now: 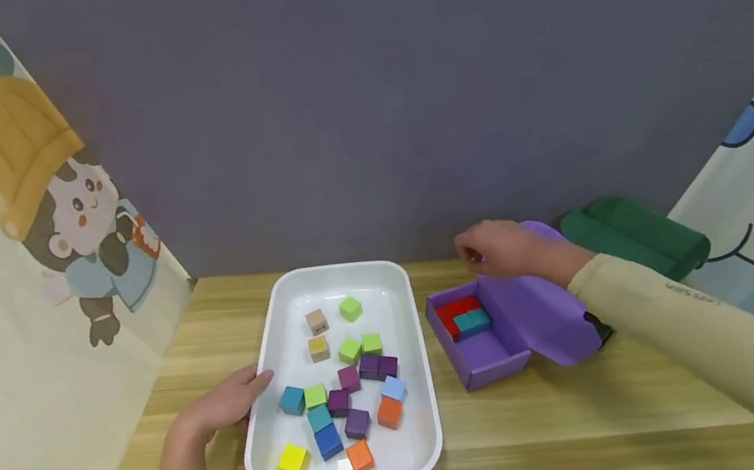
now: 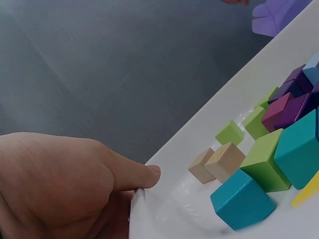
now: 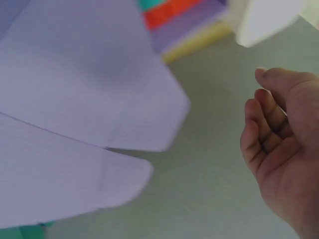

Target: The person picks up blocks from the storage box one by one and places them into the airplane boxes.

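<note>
White tray (image 1: pixel 395 305) rests on the tabletop (image 1: pixel 546 437), with colored blocks (image 1: pixel 357 423) spread across its floor. At its near end lie a yellow block (image 1: pixel 294 460) and an orange block (image 1: pixel 361 457); a blue block (image 1: pixel 328 441) sits between them, slightly farther in. My left hand (image 1: pixel 229 399) grips the tray's left rim, thumb over the edge. Right of the tray stands a purple box (image 1: pixel 496 373), its lid (image 1: pixel 543 316) folded out to the right; red blocks (image 1: pixel 449 307) and teal blocks (image 1: pixel 465 326) occupy its far portion. My right hand (image 1: pixel 496 246) hovers near the box's far edge, fingers loosely curled, thumb apart, visibly holding nothing. Beyond the lid lies a green object (image 1: pixel 633 237), near a gray backdrop (image 1: pixel 365 107).
</note>
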Action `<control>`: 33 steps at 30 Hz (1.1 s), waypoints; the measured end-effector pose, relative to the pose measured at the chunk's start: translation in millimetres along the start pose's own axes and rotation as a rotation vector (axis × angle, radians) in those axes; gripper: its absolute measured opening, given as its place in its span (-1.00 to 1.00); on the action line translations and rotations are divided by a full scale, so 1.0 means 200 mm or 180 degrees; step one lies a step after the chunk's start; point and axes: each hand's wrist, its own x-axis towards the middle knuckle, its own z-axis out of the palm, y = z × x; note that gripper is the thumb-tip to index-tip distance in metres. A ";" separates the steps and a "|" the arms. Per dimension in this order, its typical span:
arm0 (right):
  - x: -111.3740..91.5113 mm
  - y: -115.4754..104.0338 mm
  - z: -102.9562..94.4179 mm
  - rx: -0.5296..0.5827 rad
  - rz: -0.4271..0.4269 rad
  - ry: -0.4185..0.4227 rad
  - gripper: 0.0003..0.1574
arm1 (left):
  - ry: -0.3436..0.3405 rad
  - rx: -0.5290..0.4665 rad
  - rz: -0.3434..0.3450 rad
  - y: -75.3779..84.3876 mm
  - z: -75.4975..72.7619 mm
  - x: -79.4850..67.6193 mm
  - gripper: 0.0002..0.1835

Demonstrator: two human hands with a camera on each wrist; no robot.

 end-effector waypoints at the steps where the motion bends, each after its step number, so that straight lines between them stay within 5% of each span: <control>1: -0.02 -0.01 -0.03 0.0004 -0.0001 0.0062 -0.77 | -0.0021 -0.0012 0.0022 0.00 0.00 0.00 -0.46; 10: -0.23 -0.27 -0.10 -0.0206 -0.0540 0.0616 -0.69 | -0.0040 0.0025 0.0022 -0.02 0.00 0.01 -0.46; 17: -0.29 -0.46 -0.10 -0.0332 -0.0643 0.1109 -0.74 | -0.0037 0.0049 0.0012 -0.01 0.00 0.02 -0.47; 22: -0.32 -0.62 -0.06 -0.0345 -0.0428 0.1691 -0.78 | -0.0026 0.0098 -0.0033 -0.01 0.02 0.01 -0.47; 26: -0.35 -0.77 0.02 0.0102 -0.0380 0.1862 -0.83 | -0.0044 0.0049 0.0012 0.00 0.03 0.02 -0.47; 33: -0.34 -0.95 0.10 0.1296 -0.0423 0.1450 -0.89 | 0.0029 0.0027 0.0016 0.01 0.02 0.00 -0.48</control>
